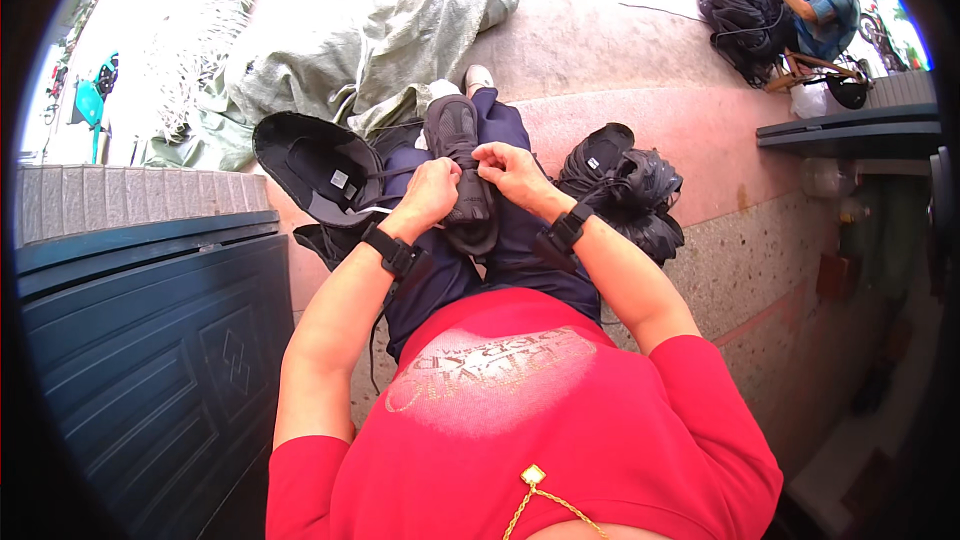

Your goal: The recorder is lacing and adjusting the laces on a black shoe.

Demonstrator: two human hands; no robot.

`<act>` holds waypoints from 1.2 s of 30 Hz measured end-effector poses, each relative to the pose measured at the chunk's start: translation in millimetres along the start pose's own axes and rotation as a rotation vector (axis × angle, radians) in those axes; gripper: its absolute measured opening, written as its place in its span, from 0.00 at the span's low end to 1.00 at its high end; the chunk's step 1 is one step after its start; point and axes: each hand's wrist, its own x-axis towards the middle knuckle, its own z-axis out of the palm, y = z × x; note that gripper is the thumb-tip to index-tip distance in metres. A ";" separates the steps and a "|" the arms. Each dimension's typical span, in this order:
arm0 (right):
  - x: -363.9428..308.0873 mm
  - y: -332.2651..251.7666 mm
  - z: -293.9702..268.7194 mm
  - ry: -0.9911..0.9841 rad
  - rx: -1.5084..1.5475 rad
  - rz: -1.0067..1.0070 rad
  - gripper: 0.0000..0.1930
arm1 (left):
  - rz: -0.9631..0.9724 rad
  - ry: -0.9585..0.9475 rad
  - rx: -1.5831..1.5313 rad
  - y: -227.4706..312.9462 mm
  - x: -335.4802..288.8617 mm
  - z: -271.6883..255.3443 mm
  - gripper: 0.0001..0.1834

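A black shoe upper (pixel 453 130) lies lengthwise across my lap, between my two hands. My left hand (pixel 432 190) is closed in a pinch at its left edge. From the right side, my right hand (pixel 513 176) pinches at the lacing, thumb and forefinger together. Both seem to grip the dark shoelace, which barely stands out from the black material. Beside my left knee sits a larger black shoe upper (pixel 318 168) with pale labels inside. To the right of my legs is a pile of black shoe uppers (pixel 622 185) with dangling laces.
A grey-green woven sheet (pixel 360 40) spreads over the ground ahead. Blue panelled doors stand at the left (pixel 150 360) and right (pixel 850 135). At the far right a seated person (pixel 825 15) handles a dark heap (pixel 740 15).
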 end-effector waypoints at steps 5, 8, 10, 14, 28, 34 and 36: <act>10.1 -1.7 -9.8 -0.170 0.082 0.100 0.10 | -0.052 -0.056 -0.146 -2.9 3.7 -1.1 0.09; 14.3 -2.4 -10.8 -0.239 0.007 -0.025 0.09 | -0.050 -0.071 -0.159 -4.9 4.5 -2.2 0.09; 15.8 -2.1 -10.3 -0.231 -0.063 -0.078 0.08 | -0.045 -0.072 -0.172 -5.8 4.7 -2.1 0.09; 18.6 -1.0 -11.1 -0.263 -0.046 -0.048 0.06 | -0.072 -0.077 -0.200 -4.8 4.4 -1.0 0.09; 4.6 -13.3 -1.6 0.122 -0.489 -0.353 0.12 | 0.018 0.043 0.014 5.1 8.9 -7.1 0.12; -1.7 -28.5 -13.9 -0.083 -0.429 0.020 0.15 | -0.021 0.155 -0.543 10.7 -13.1 -61.2 0.09; 2.2 -32.6 -3.8 -0.087 -0.352 -0.085 0.15 | -0.033 0.082 -0.604 15.1 -15.7 -65.3 0.08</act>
